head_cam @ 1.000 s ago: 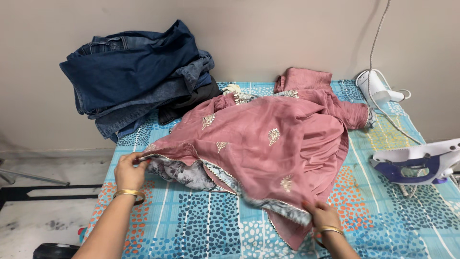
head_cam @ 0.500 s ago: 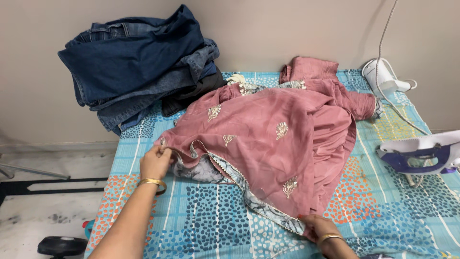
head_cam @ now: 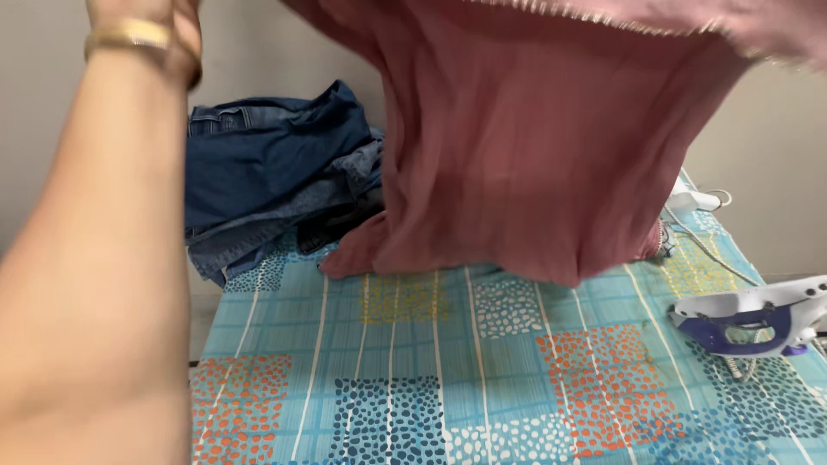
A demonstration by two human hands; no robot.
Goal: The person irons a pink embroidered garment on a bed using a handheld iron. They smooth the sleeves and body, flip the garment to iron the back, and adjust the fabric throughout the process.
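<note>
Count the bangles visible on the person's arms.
1. A gold bangle sits on the raised left wrist at the top left, beside the lifted pink garment. The right hand is out of view, so another may be hidden.

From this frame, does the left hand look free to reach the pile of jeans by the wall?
Probably not as things stand: the left hand is raised at the top edge of the frame, seemingly holding up the pink garment. The pile of jeans lies uncovered just below that arm, so nothing blocks the path itself.

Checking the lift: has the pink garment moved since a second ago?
Yes. The pink garment has risen off the patterned sheet; only its lower end touches beside the jeans pile.
</note>
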